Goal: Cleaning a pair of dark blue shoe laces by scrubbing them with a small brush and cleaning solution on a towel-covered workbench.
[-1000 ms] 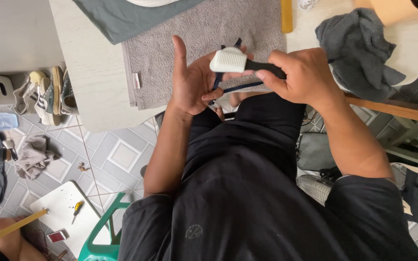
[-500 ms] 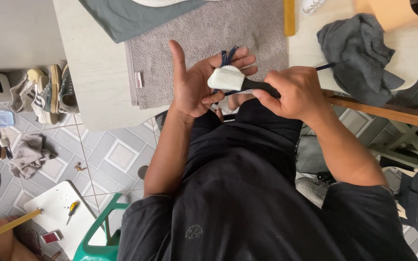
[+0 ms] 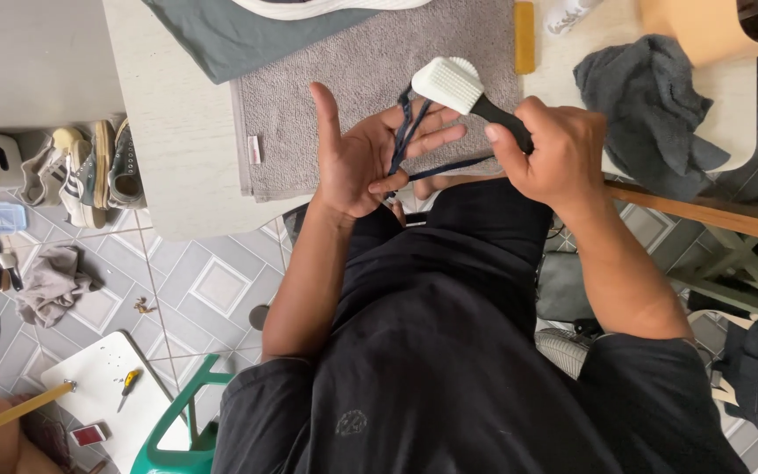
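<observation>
Lifted off the palm now, the brush [image 3: 451, 83] sits above the fingertips, right hand [image 3: 554, 154] clenched round its black handle. Left hand [image 3: 363, 158] lies open, dark shoelace [image 3: 407, 140] draped across it, over the grey towel [image 3: 344, 79].

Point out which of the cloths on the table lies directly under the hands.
The grey towel, spread flat beneath the left hand and the brush held in the right hand. The dark green cloth lies further up; the dark grey rag is crumpled off to the right.
</observation>
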